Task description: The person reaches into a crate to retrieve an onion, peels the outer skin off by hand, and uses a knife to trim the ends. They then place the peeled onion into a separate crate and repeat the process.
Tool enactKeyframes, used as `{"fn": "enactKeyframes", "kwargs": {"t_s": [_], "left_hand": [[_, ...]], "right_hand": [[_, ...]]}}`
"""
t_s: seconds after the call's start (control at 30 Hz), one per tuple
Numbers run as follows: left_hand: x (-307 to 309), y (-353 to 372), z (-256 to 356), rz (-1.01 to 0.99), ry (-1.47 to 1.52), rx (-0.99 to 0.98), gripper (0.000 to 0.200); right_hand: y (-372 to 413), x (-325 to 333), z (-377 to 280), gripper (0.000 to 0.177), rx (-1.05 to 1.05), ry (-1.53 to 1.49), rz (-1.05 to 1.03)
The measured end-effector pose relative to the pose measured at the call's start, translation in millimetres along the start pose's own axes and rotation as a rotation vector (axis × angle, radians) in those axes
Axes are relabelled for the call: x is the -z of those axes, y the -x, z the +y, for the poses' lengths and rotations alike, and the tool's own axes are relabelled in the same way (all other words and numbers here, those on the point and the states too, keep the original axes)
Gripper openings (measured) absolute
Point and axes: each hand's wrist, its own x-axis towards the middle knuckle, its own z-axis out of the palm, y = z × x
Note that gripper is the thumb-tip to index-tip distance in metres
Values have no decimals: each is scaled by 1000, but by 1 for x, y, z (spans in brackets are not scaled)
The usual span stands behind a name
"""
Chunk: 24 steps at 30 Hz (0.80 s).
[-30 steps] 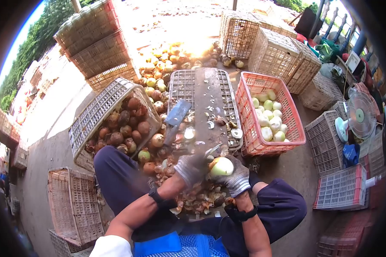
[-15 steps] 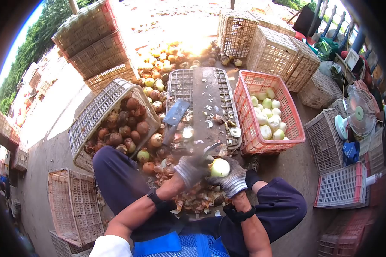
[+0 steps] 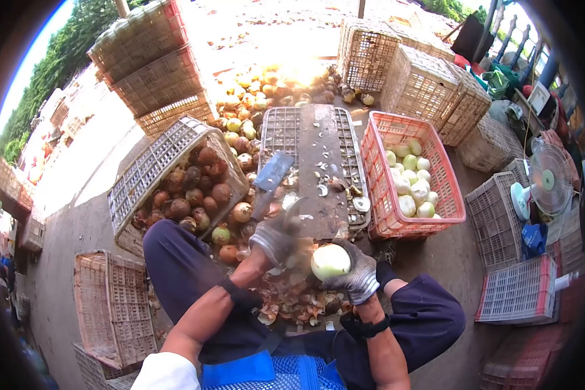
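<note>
While the right hand cups a peeled onion in curled fingers, the left hand is just beside it. Its fist grips a blurred knife.

Left hand off onion, knife seemingly raised

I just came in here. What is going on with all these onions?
A person in gloves sits among crates. The right hand holds a peeled onion. The left hand grips a knife, which is blurred and held apart from the onion. Brown onions fill the grey crate, peeled ones lie in the red crate, and skins cover the ground between the person's legs.
</note>
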Motion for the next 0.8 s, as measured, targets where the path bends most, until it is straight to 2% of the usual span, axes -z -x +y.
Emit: {"fn": "enactKeyframes", "kwargs": {"t_s": [0.03, 0.1, 0.13, 0.17, 0.27, 0.33, 0.37, 0.47, 0.5, 0.6, 0.8], "left_hand": [[-5, -1, -12, -51, -66, 91, 23], [-10, 1, -14, -57, -115, 240, 25], [-13, 1, -23, -141, -159, 272, 24], [-14, -3, -27, -225, -201, 301, 23], [-19, 11, -25, -45, -231, 41, 24], [-7, 16, 24, 8, -160, 71, 23], [-2, 16, 53, 6, -121, -32, 21], [-3, 22, 64, -35, -292, -370, 26], [-10, 24, 67, -170, -443, -262, 30], [-20, 21, 60, -198, -438, -311, 28], [-20, 8, 52, -296, -568, -32, 16]], "right_hand": [[1, 0, -4, 96, 18, 48, -22], [6, 0, 5, 95, -15, -209, 23], [7, 0, 8, 94, -30, -336, 44], [7, 1, 4, 93, 56, -419, 56], [6, 9, 9, 93, 74, -588, 139], [6, 14, 16, 89, 46, -605, 185], [5, 16, 16, 87, 25, -649, 181], [2, 14, 4, 81, 19, -694, 122], [2, 13, 3, 81, 9, -677, 118], [2, 9, 1, 80, -33, -644, 129], [-1, 6, 16, 83, -25, -686, 148]]}}
